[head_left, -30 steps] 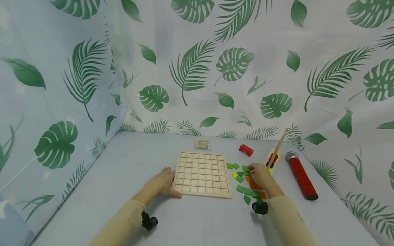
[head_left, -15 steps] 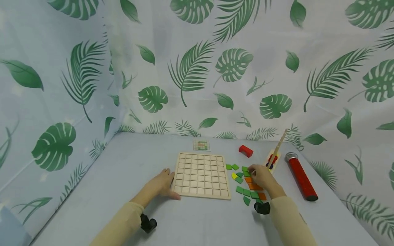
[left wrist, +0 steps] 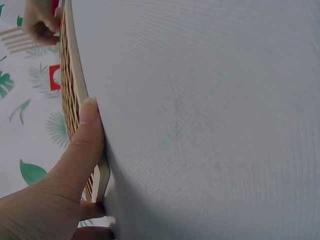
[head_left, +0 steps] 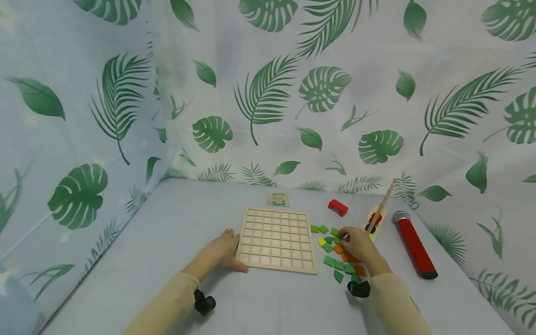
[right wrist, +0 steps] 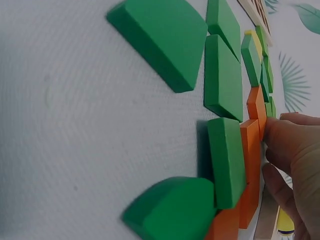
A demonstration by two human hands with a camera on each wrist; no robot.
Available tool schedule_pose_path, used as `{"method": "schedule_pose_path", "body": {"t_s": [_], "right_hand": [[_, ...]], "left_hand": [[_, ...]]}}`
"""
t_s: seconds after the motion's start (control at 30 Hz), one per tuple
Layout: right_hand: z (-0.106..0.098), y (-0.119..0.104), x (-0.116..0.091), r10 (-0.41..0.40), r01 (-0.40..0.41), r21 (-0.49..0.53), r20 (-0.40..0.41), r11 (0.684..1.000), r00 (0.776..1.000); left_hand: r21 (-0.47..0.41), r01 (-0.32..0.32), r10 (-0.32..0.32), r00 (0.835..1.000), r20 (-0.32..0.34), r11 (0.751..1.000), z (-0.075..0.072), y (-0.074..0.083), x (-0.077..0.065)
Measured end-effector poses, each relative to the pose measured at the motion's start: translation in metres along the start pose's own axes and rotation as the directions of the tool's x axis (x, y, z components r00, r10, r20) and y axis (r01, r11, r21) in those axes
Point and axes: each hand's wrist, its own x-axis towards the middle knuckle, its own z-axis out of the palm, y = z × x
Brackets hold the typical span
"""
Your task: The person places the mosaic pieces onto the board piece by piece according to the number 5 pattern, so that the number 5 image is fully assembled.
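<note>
A pale wooden grid board [head_left: 276,239] lies flat on the table, its squares bare. My left hand [head_left: 219,250] holds its near left corner, thumb [left wrist: 87,135] along the front edge and fingers at the left side. To the board's right are several flat tiles: dark green tiles [right wrist: 225,75], light green ones, orange tiles [right wrist: 251,165] and a yellow tile [head_left: 321,241]. My right hand [head_left: 359,244] bends its fingers down among them, fingertips right at a light green tile [head_left: 337,239] and an orange one. I cannot tell whether it pinches a tile.
Behind the board lies a small pattern card [head_left: 277,198]. A red arch block [head_left: 338,207] sits at the back right. Beyond my right hand are a wooden piece with coloured shapes [head_left: 376,218] and upright slats, then a red cylinder with a silver end [head_left: 415,246].
The head view has shifted slightly. Beside my right fingertips, an orange tile has turned and slid a little left. Both hands stay almost where they were.
</note>
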Motion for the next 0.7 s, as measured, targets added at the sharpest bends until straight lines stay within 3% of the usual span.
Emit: {"method": "schedule_pose_path", "body": {"t_s": [0.2,0.47,0.7], "right_hand": [[0.0,-0.003,-0.001,0.043,-0.043,0.021,0.007,0.999,0.999],[-0.006,-0.007,0.002,-0.022,0.02,-0.035,-0.043,0.999,0.999],[-0.013,-0.014,0.006,-0.026,0.024,-0.016,-0.084,1.0,0.996]], "left_hand": [[-0.006,-0.013,0.013,1.0,0.002,1.0,0.002,-0.003,-0.001],[-0.007,-0.016,0.016,1.0,0.0,1.0,0.002,-0.004,-0.006],[-0.01,-0.042,0.042,0.999,-0.011,0.999,0.0,-0.002,-0.003]]}}
